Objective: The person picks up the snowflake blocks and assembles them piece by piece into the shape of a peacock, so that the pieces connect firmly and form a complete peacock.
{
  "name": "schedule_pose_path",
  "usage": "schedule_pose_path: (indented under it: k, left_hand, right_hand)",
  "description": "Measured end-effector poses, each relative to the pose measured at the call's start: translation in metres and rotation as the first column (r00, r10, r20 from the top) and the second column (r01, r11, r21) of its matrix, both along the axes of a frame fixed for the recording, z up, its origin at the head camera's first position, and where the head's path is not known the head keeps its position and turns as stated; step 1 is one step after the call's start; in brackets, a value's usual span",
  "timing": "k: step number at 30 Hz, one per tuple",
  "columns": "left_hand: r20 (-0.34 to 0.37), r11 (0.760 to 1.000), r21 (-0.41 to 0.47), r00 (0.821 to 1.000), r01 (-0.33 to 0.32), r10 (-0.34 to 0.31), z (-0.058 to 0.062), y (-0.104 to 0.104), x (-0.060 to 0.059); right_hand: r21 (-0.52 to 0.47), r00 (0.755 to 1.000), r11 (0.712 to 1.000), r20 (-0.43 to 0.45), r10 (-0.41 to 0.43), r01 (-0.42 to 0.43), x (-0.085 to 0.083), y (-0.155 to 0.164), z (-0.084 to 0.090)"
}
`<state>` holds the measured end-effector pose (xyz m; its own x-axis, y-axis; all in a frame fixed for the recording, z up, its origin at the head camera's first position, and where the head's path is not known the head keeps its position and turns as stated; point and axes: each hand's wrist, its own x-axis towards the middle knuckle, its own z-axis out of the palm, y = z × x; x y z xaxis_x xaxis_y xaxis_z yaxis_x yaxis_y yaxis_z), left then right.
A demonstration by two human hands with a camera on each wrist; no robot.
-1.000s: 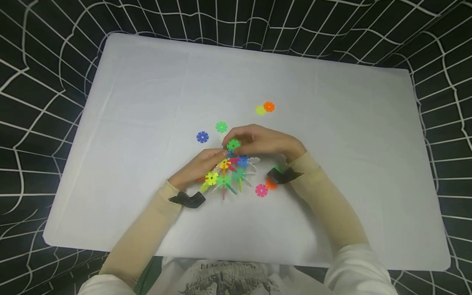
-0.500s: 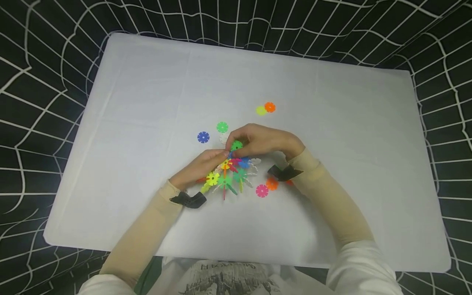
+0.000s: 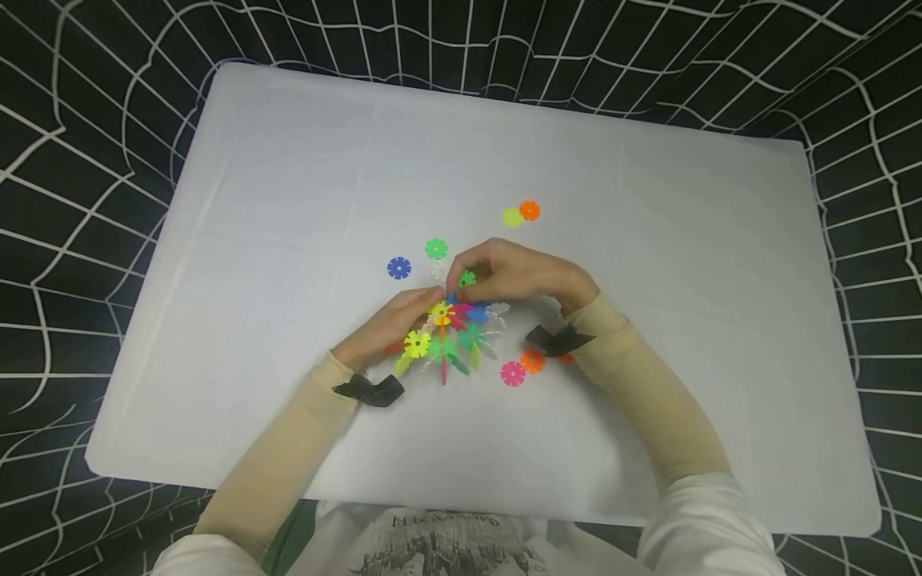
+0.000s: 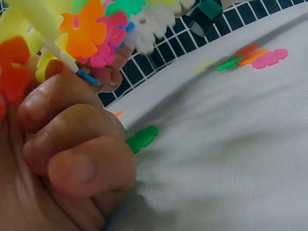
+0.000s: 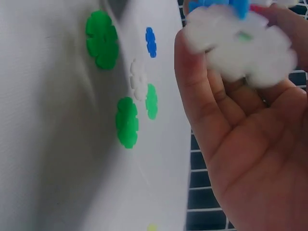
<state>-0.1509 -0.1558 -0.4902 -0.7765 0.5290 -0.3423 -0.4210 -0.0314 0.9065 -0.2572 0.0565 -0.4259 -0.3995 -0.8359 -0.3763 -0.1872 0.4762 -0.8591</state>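
Note:
My left hand (image 3: 389,324) pinches the left upper edge of a cluster of interlocking plastic discs (image 3: 442,349), built of notched, flower-shaped pieces in several colours. In the left wrist view its other fingers curl below an orange disc (image 4: 83,30). My right hand (image 3: 515,272) bends thumb and index finger at the cluster's top, around a green notched disc (image 3: 467,278). A blue disc stands just below the fingertips. In the right wrist view a blurred white disc (image 5: 240,45) of the cluster covers the right fingertips, so their exact contact is hidden.
Loose discs lie on the white table (image 3: 288,200): blue (image 3: 399,268), light green (image 3: 435,249) and white beyond the hands, yellow (image 3: 512,217) and orange (image 3: 530,210) farther back. Pink (image 3: 513,374) and orange (image 3: 533,361) discs lie near the right wrist. A white-grid dark barrier surrounds the table.
The right hand and the green disc have shifted slightly right, with more of the disc now behind the fingers. The cluster has tilted a little; the left hand stays nearly in place.

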Motion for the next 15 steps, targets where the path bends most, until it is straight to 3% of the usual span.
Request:
schedule_pose_path:
  k: [5,15]
  left_hand:
    - [0.011,1.0,0.001,1.0,-0.016,0.016,0.0008,0.0008,-0.0002]
    - [-0.067,0.999,-0.03,0.997,0.028,-0.03,-0.0029,0.0025,-0.001]
  right_hand:
    - [-0.002,0.999,1.0,-0.023,-0.03,0.03,0.0011,0.0024,-0.0012]
    - [0.069,0.998,0.995,-0.026,-0.065,0.066,-0.0021,0.0055,-0.0016]
